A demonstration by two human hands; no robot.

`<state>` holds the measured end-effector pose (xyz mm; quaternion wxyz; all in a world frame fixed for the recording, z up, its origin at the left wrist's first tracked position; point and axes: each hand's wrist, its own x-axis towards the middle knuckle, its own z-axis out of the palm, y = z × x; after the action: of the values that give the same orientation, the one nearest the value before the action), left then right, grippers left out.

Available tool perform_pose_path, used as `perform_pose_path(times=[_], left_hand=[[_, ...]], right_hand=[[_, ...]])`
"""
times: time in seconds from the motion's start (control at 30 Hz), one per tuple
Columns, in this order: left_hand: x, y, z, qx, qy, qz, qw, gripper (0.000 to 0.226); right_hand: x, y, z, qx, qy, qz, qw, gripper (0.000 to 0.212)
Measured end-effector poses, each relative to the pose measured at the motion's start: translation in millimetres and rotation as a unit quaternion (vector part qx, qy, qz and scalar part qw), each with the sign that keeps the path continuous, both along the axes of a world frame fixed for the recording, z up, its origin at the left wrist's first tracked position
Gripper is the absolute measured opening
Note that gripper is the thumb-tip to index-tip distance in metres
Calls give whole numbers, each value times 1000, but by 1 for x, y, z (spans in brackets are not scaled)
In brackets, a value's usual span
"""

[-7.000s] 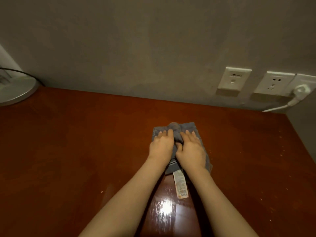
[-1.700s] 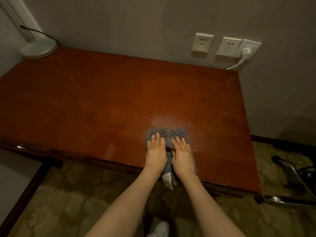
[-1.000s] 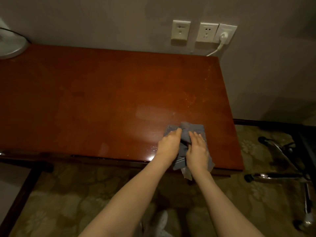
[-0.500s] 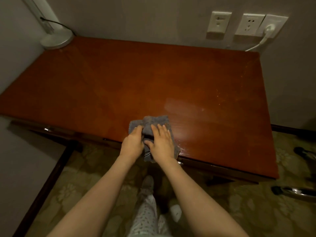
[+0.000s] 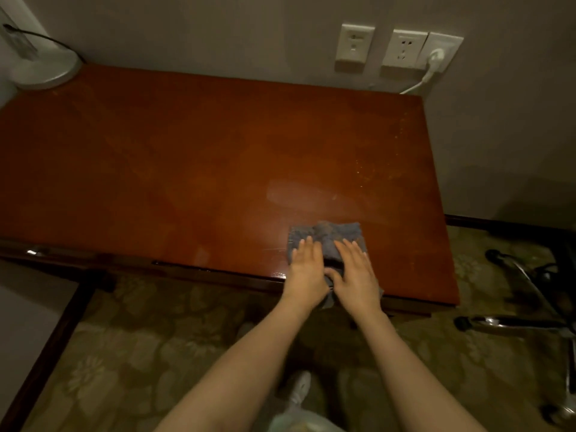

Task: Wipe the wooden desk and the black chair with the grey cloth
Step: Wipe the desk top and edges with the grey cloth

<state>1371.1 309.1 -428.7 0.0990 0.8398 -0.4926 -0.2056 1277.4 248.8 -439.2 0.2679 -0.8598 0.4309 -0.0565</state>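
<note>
Head view: we press the grey cloth [image 5: 330, 233] flat on the wooden desk [image 5: 187, 169], near its front edge toward the right end. Our left hand [image 5: 307, 269] and right hand [image 5: 355, 272] lie side by side on the cloth, fingers straight and close together. The chair base [image 5: 530, 322] stands on the carpet [image 5: 124, 353], right of the desk.

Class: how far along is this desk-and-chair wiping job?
Done: a wiped streak shows beyond the grey cloth. In hand: left hand and right hand press the cloth flat at the front edge of the wooden desk. Left: pale specks near the right side, and apparently the chair, only its chrome base in view.
</note>
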Motion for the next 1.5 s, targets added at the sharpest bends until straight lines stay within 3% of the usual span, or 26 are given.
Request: perform_pose_path(times=[0.17, 0.37, 0.6, 0.77, 0.97, 1.2, 1.33, 1.5], left_hand=[[-30, -18, 2, -30, 16, -41, 999, 57], [-7, -12, 19, -56, 30, -38, 997, 36], [60, 54, 11, -84, -24, 31, 996, 36], [127, 116, 8, -77, -39, 105, 991, 49], [191, 178, 18, -49, -75, 162, 983, 48], [248, 205, 11, -34, -76, 136, 987, 37], [258, 204, 0, -16, -103, 92, 990, 41], [251, 194, 2, 16, -107, 63, 992, 42]], right_hand=[[-32, -7, -3, -8, -4, -72, 997, 58], [-16, 4, -4, -9, -58, -138, 989, 48], [55, 52, 6, 11, -95, -40, 995, 47], [129, 97, 13, 37, -114, 40, 992, 49], [205, 155, 11, 33, -98, 105, 989, 52], [268, 187, -6, -51, -48, 103, 992, 63], [265, 183, -17, -116, -77, 129, 982, 70], [247, 175, -19, -133, -34, 155, 978, 72]])
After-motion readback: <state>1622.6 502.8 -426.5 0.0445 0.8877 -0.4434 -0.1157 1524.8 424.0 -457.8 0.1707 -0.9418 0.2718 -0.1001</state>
